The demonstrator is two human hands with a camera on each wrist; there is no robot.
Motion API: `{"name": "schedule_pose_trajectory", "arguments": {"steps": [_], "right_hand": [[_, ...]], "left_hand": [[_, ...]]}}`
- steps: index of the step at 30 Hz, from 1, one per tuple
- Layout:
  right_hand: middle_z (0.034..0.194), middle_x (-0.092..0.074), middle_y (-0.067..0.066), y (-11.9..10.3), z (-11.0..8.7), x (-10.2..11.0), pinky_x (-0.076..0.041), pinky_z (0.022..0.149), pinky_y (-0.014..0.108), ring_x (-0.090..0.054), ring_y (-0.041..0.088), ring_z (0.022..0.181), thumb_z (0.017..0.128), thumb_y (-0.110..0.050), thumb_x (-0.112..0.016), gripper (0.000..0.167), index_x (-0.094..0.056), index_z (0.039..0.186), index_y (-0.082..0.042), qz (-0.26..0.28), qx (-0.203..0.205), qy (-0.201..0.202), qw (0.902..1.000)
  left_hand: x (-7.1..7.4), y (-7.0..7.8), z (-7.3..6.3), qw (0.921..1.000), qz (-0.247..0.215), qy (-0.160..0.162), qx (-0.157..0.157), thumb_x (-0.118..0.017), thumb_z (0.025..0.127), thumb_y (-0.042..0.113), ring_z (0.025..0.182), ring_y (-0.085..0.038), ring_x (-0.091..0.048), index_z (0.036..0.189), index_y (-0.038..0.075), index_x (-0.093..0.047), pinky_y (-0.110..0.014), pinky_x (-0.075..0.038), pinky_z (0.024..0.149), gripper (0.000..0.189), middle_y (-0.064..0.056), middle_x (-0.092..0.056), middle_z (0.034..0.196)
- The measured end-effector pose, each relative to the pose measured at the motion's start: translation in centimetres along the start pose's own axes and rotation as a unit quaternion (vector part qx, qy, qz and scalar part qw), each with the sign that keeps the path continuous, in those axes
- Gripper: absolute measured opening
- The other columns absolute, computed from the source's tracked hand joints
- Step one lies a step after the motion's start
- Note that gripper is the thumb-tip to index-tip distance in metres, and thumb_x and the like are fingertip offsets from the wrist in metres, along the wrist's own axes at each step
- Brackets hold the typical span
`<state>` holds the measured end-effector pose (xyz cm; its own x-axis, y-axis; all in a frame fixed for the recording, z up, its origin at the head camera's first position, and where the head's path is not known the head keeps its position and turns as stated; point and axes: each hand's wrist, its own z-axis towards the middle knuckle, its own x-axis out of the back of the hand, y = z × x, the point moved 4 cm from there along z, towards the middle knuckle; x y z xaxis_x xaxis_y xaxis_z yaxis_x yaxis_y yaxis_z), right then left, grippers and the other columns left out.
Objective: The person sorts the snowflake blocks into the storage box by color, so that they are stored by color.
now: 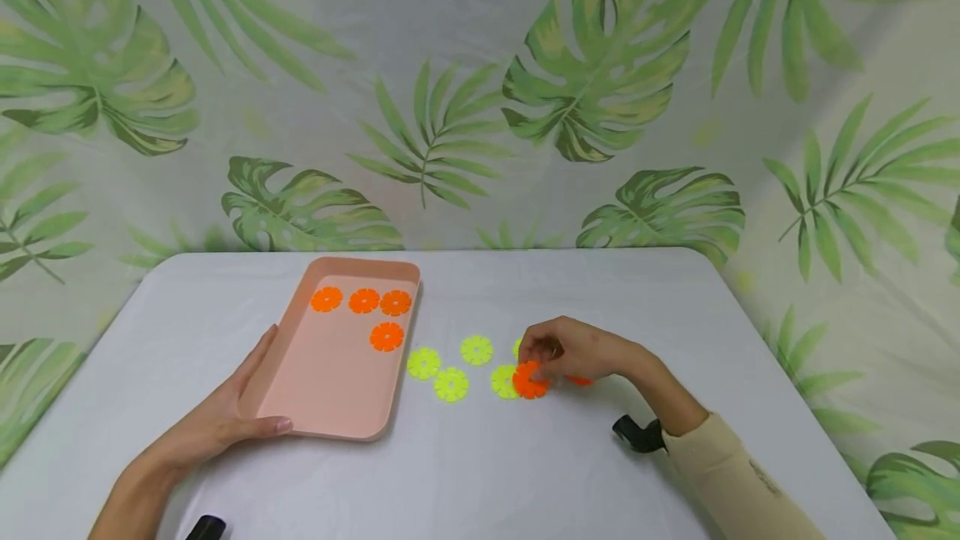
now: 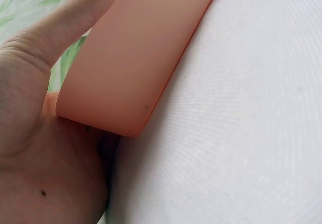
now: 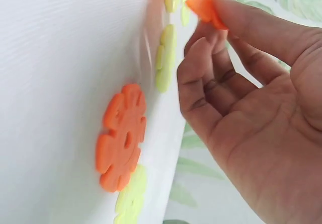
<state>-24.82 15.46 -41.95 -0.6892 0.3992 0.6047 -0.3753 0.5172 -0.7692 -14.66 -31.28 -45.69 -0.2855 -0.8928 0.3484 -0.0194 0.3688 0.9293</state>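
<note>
Head view: R hand [image 1: 576,348] holds orange disc [image 1: 530,382] btwn R edge of tray [image 1: 322,382] and R edge of bench [image 1: 525,482]; disc prob. light, stiff, non-fragile: grip by rim. L hand [image 1: 213,425] spread, digits approx. straight, bracing tray's near-L corner. L wrist view: tray corner btwn thumb and palm. R wrist view: thumb/fingers pinch disc rim, others curled.
</note>
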Motion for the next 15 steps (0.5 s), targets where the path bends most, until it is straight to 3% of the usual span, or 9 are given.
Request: {"name": "schedule_pose_trajectory", "arguments": {"steps": [4,7,10,11,15], "right_hand": [[0.091,-0.062,0.004,-0.8,0.7,0.5,-0.050,0.078,0.023,-0.056,0.014,0.084,0.097,-0.011,-0.073,0.024,-0.070,0.121,-0.009,-0.002,0.030,0.014,0.9994],[0.092,-0.061,0.004,-1.1,1.2,0.6,-0.047,0.075,0.022,-0.054,0.014,0.083,0.099,-0.013,-0.071,0.028,-0.070,0.127,-0.010,-0.005,0.042,0.024,0.9988],[0.094,-0.063,0.002,-1.3,1.7,0.7,-0.044,0.073,0.021,-0.051,0.013,0.079,0.100,-0.013,-0.070,0.027,-0.071,0.127,-0.015,0.002,0.044,0.033,0.9985],[0.093,-0.062,0.002,-1.4,1.9,0.7,-0.044,0.072,0.021,-0.050,0.013,0.079,0.100,-0.013,-0.070,0.026,-0.071,0.126,-0.017,0.004,0.045,0.035,0.9984],[0.095,-0.064,0.003,-1.7,2.9,0.8,-0.047,0.074,0.023,-0.053,0.015,0.081,0.100,-0.012,-0.070,0.026,-0.070,0.125,-0.017,0.016,0.051,0.045,0.9975]], "left_hand": [[0.1,0.1,0.1,1.0000,0.000,0.002,-0.001,-0.080,0.085,0.011,0.155,-0.039,0.001,0.167,0.040,0.002,-0.072,0.004,0.118,0.120,-0.003,0.009,0.178],[0.1,0.1,0.0,1.0000,0.004,0.000,-0.007,-0.079,0.086,0.011,0.155,-0.037,0.000,0.167,0.040,0.003,-0.034,-0.003,0.128,0.119,-0.003,0.009,0.178],[0.0,0.0,0.0,0.9999,0.008,-0.002,-0.014,-0.078,0.087,0.011,0.157,-0.029,0.000,0.167,0.040,0.003,-0.001,-0.011,0.106,0.118,-0.003,0.009,0.178],[0.0,-0.1,0.0,0.9998,0.011,-0.003,-0.017,-0.078,0.087,0.011,0.157,-0.027,-0.001,0.167,0.040,0.004,0.004,-0.013,0.097,0.118,-0.003,0.009,0.178],[-0.1,-0.1,0.0,0.9998,0.012,-0.002,-0.017,-0.078,0.088,0.012,0.157,-0.025,-0.001,0.167,0.039,0.004,0.004,-0.013,0.095,0.118,-0.003,0.009,0.177]]}}
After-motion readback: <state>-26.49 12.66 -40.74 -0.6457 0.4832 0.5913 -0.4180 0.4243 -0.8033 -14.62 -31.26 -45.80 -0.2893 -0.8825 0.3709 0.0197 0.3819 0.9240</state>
